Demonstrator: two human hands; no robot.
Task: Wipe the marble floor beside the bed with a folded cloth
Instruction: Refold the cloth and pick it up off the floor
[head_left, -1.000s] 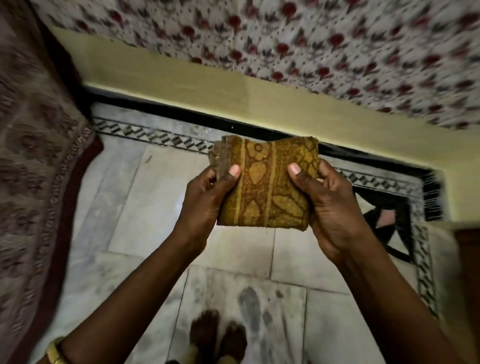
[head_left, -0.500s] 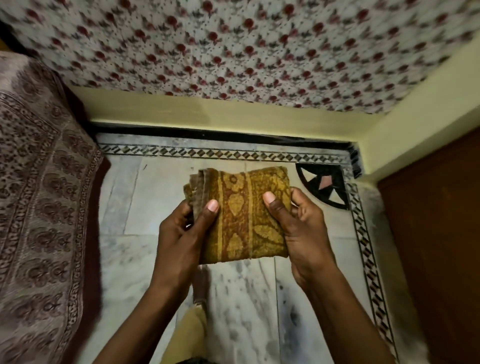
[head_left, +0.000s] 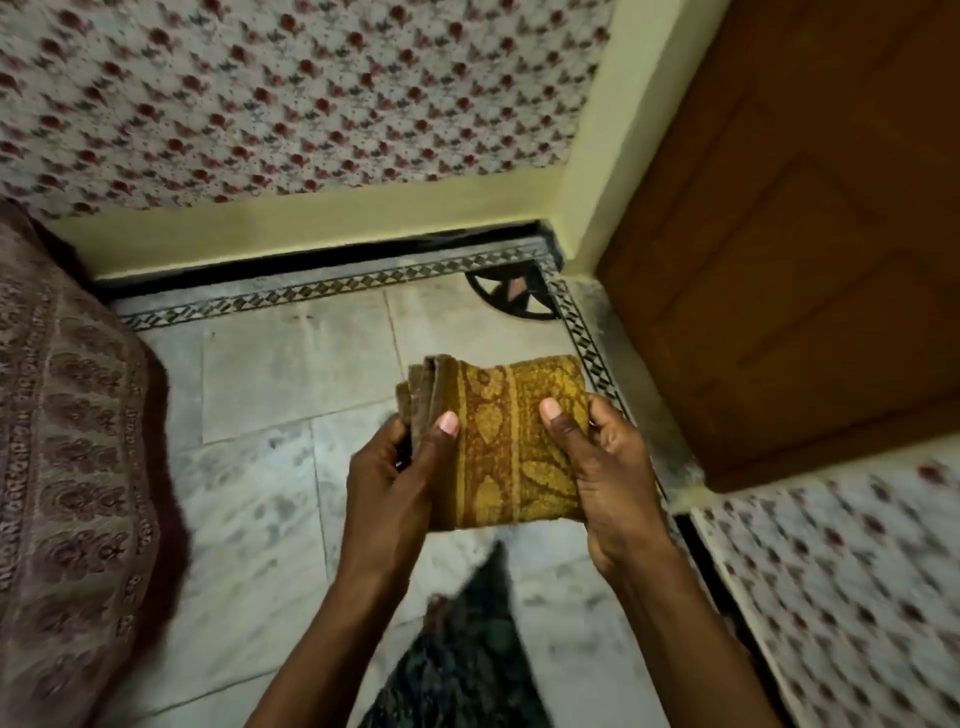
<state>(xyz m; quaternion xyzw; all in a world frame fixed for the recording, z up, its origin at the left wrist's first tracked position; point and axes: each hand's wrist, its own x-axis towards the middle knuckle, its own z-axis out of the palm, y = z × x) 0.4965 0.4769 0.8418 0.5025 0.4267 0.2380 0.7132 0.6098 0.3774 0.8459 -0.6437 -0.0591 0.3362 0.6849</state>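
A folded mustard-yellow cloth (head_left: 511, 441) with a brown leaf pattern is held in the air above the floor, at chest height. My left hand (head_left: 400, 478) grips its left edge, thumb on top, where several folded layers show. My right hand (head_left: 602, 467) grips its right edge, thumb pressed on the top face. Below lies the grey-white marble floor (head_left: 270, 493), with dark smudges on its tiles. The bed (head_left: 67, 467), covered in a brown patterned spread, fills the left edge.
A black-and-white patterned border (head_left: 332, 288) runs along the yellow skirting. A brown wooden door (head_left: 789, 249) stands at the right. Floral wall tiles (head_left: 291, 98) rise behind. My dark garment and leg (head_left: 467, 649) show at the bottom centre.
The view has swung right, bringing the door into sight. Both hands still hold the cloth and have come lower and nearer to me.
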